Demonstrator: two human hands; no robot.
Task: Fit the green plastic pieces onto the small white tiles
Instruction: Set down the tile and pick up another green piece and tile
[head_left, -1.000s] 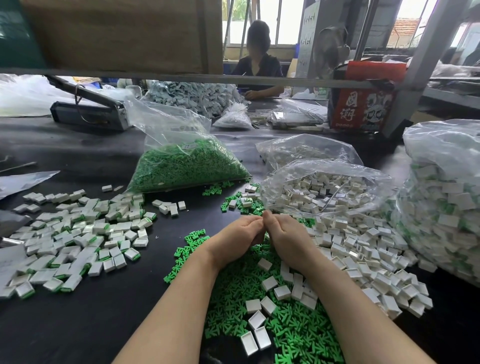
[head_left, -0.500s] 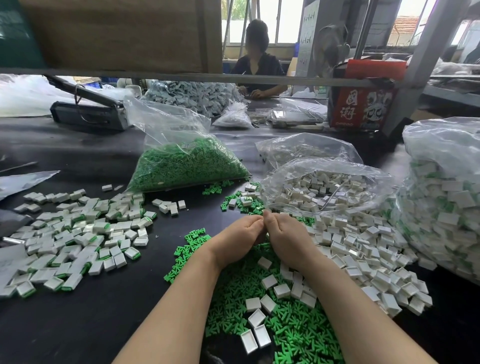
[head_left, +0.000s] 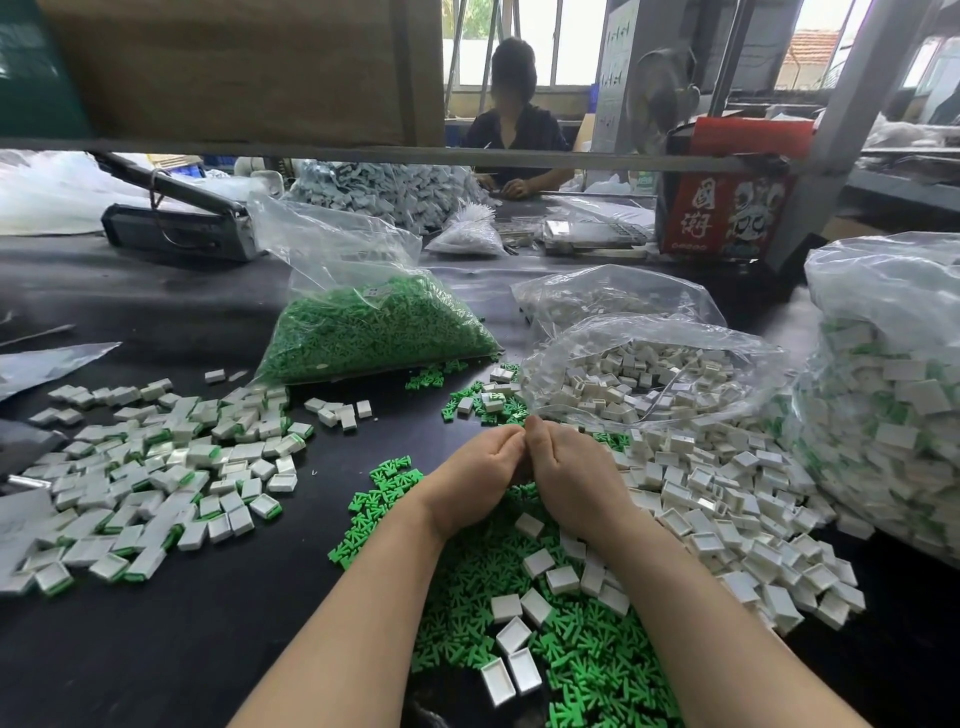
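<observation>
My left hand (head_left: 475, 475) and right hand (head_left: 569, 478) curl fingertip to fingertip over the green pieces (head_left: 519, 613), hiding any held piece and its orientation.

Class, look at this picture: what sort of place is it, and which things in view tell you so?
Probably a small assembly workshop: a bag of green plastic pieces, loose heaps of white tiles on a black worktable, and another worker seated at the far bench.

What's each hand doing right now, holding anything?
Left hand: fingers curled against the right hand; what they hold is hidden.
Right hand: fingers curled, fingertips meeting the left hand; contents cannot be told.
</observation>
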